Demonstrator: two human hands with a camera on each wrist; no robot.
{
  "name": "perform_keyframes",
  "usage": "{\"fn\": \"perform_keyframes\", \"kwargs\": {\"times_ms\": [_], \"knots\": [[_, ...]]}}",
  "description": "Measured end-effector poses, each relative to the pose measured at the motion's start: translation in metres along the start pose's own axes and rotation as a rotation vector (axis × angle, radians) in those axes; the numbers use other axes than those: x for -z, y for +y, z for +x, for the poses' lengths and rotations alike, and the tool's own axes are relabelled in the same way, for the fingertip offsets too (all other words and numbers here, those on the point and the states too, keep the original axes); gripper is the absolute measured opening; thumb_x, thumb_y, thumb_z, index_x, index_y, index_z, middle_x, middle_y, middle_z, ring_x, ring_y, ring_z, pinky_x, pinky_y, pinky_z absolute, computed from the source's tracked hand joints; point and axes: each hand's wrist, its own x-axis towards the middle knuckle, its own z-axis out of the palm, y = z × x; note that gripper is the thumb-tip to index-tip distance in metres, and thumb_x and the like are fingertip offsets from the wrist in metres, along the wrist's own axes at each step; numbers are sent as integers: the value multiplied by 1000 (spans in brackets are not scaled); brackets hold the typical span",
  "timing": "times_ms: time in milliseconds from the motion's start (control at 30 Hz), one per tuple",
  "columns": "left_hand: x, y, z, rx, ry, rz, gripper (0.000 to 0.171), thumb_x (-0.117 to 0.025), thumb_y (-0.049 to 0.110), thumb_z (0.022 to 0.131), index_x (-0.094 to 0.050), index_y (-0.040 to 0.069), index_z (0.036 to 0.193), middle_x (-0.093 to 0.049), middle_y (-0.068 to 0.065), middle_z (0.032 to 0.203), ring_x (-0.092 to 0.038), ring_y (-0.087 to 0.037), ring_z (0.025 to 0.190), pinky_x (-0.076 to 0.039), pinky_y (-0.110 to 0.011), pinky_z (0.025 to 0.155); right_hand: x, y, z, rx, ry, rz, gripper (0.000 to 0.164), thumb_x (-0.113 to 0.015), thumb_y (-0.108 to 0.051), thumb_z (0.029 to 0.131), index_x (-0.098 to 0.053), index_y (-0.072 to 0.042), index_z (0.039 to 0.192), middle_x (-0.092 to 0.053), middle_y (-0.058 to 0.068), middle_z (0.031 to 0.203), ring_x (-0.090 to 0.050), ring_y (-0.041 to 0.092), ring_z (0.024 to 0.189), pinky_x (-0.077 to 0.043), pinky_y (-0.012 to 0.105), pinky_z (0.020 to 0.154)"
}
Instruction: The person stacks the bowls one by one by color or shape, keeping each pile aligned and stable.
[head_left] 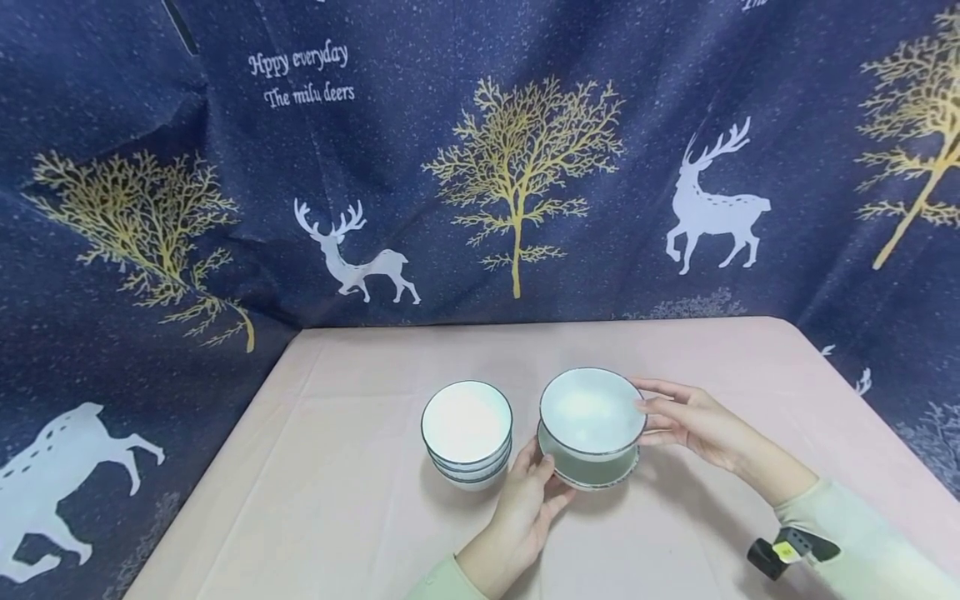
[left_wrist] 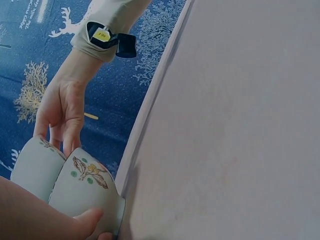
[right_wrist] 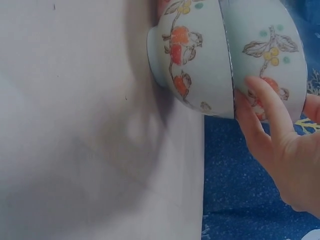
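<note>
Two pale bowls with dark rims are together right of the table's middle. My right hand (head_left: 690,425) holds the upper bowl (head_left: 592,404) by its right side, thumb at the rim and fingers along the outer wall. Below it, my left hand (head_left: 525,508) grips the lower bowl (head_left: 596,475) at its left front. The upper bowl sits partly inside the lower one's mouth, slightly tilted. In the right wrist view, orange birds and branches decorate the lower bowl (right_wrist: 205,65) and the upper bowl (right_wrist: 275,50); the lower one's foot is close to the table.
A stack of several matching bowls (head_left: 467,423) stands just left of my left hand. Pink cloth covers the table (head_left: 315,483). A dark blue curtain (head_left: 585,275) with deer and trees hangs behind it. A small black camera (head_left: 768,557) is strapped to my right wrist.
</note>
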Motion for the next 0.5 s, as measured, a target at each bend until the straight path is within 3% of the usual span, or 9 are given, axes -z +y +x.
{"fn": "perform_keyframes", "kwargs": {"times_ms": [167, 500], "knots": [[0, 1, 0, 18, 2, -13, 56, -33, 24, 104, -12, 4, 153, -37, -20, 134, -43, -30, 123, -44, -46, 107, -3, 0, -1, -19, 16, -19, 57, -54, -3, 96, -27, 12, 144, -62, 7, 115, -68, 30, 96, -56, 45, 89], [1, 1, 2, 32, 5, -18, 55, -30, 24, 105, -11, 6, 153, -38, -19, 133, -43, -31, 124, -43, -46, 107, -11, -3, 0, -33, 53, -82, 61, -57, -6, 96, -26, 14, 144, -63, 11, 113, -69, 30, 93, -57, 45, 87]]}}
